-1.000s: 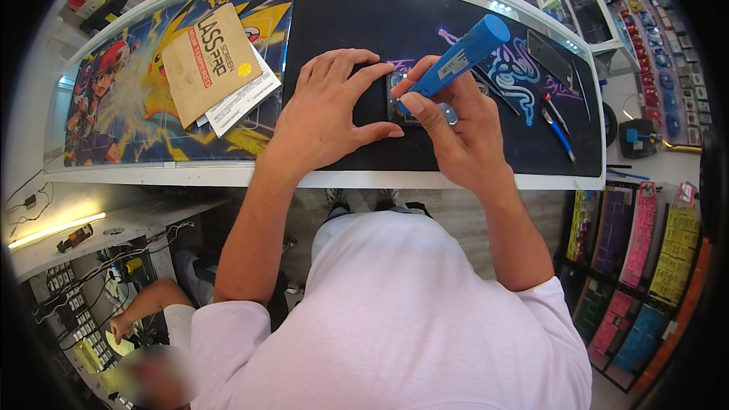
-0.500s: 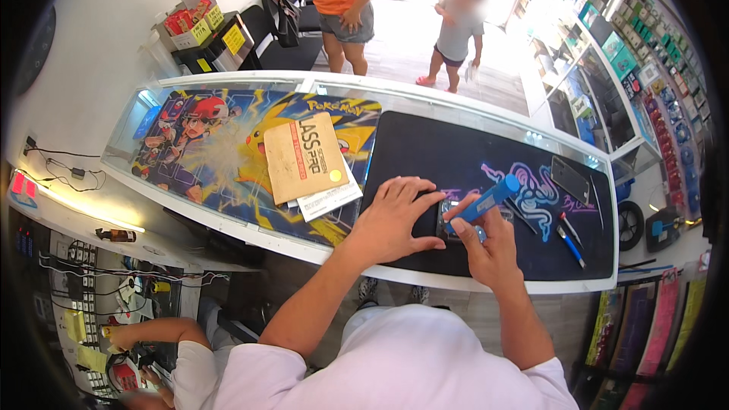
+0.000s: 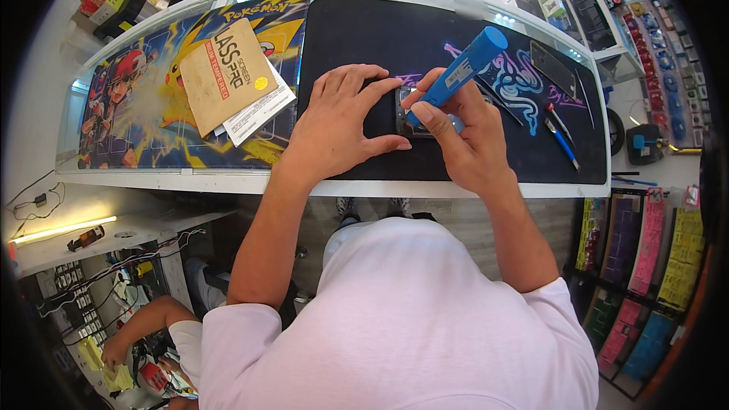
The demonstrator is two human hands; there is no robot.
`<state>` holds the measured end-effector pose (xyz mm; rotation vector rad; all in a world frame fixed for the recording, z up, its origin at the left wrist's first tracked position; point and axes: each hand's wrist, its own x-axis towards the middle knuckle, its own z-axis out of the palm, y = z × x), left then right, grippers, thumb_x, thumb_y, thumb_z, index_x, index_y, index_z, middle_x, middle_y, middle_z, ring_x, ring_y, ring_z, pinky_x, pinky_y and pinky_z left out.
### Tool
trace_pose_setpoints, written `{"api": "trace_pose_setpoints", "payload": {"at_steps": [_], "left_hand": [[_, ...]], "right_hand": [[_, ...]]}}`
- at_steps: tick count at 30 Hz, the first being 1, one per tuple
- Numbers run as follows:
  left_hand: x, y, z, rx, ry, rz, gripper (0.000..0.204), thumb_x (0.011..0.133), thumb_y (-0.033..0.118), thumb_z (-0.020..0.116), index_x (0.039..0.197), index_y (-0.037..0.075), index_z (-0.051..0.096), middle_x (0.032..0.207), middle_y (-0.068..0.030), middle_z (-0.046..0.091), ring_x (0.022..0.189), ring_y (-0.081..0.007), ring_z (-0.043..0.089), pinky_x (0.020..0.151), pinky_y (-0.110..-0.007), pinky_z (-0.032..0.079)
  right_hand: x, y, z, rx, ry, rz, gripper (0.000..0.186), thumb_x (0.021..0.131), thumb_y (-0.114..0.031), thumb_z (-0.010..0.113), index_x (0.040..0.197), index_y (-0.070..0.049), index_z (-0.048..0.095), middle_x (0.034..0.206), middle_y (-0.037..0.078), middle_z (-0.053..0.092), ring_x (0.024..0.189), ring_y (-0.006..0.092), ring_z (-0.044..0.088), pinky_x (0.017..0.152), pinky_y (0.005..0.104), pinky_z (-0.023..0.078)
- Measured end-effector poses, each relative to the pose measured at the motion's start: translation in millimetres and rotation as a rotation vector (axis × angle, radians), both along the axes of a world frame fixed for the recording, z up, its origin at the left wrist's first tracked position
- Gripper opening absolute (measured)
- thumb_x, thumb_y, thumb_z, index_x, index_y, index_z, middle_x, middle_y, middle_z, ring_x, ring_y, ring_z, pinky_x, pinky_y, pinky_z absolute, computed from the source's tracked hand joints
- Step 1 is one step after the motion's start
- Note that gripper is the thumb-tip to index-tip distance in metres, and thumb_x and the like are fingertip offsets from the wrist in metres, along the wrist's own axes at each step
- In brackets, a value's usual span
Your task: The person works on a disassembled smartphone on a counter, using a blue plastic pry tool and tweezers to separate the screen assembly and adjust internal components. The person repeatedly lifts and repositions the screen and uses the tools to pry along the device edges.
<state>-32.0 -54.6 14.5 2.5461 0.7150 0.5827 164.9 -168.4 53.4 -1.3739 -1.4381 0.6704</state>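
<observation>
On the black mat (image 3: 349, 23) lies a small dark device with metallic innards showing, which looks like an opened phone (image 3: 405, 123). My left hand (image 3: 334, 118) spans its left end, forefinger at the far edge and thumb at the near edge, holding it down. In my right hand (image 3: 474, 133) is a thick blue electric screwdriver (image 3: 463, 68), tilted with its upper end to the far right. Its lower end points down at the phone; the tip is hidden by my fingers. Much of the phone is covered by my right hand.
Right of my hands lie a blue-handled tool (image 3: 562, 144), a red-tipped one (image 3: 557, 118), a dark flat panel (image 3: 553, 68) and thin tweezer-like tools. A brown envelope (image 3: 224, 76) and white papers (image 3: 262, 114) rest on a colourful mat (image 3: 144, 137). A co-worker's arm (image 3: 148, 323) shows lower left.
My view has tipped downward, so the counter sits higher in the picture and the people beyond it are mostly cut off. Both hands keep their places at the phone, the screwdriver still held.
</observation>
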Motion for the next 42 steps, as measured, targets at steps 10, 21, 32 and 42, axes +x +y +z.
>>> {"api": "trace_pose_setpoints", "payload": {"at_steps": [10,21,32,42], "left_hand": [[0.2,-0.2,-1.4,0.0,0.003,0.012,0.081,0.083,0.053,0.093,0.151,0.017,0.065,0.155,-0.0066,0.058,0.152,-0.0334,0.047,0.129,-0.05,0.033],[0.3,0.1,-1.6,-0.002,0.01,0.017,0.081,0.083,0.052,0.093,0.151,0.017,0.066,0.155,-0.0067,0.058,0.152,-0.0332,0.047,0.129,-0.05,0.033],[0.6,0.3,-2.1,0.008,0.003,0.013,0.08,0.083,0.052,0.093,0.15,0.016,0.066,0.155,-0.0062,0.058,0.152,-0.0329,0.047,0.129,-0.05,0.033],[0.2,-0.4,-3.1,-0.005,0.019,0.025,0.081,0.083,0.055,0.092,0.151,0.018,0.066,0.156,-0.0056,0.057,0.153,-0.033,0.046,0.13,-0.051,0.032]], "right_hand": [[1.6,1.0,-4.3,0.033,0.006,0.009,0.028,0.112,-0.021,0.072,0.13,0.001,0.065,0.111,0.011,0.079,0.104,0.0166,0.076,0.092,0.0329,0.06],[4.9,0.6,-4.4,0.038,0.027,0.016,0.029,0.113,-0.021,0.072,0.131,0.0,0.065,0.111,0.012,0.078,0.105,0.0162,0.075,0.094,0.0331,0.06],[2.5,3.0,-8.4,0.087,-0.009,0.0,0.031,0.11,-0.018,0.074,0.132,0.0,0.062,0.102,0.013,0.079,0.095,0.0229,0.081,0.087,0.0351,0.062],[2.0,2.0,-9.1,0.106,-0.009,0.01,0.031,0.11,-0.019,0.074,0.132,0.0,0.063,0.104,0.014,0.079,0.096,0.023,0.08,0.09,0.0369,0.063]]}}
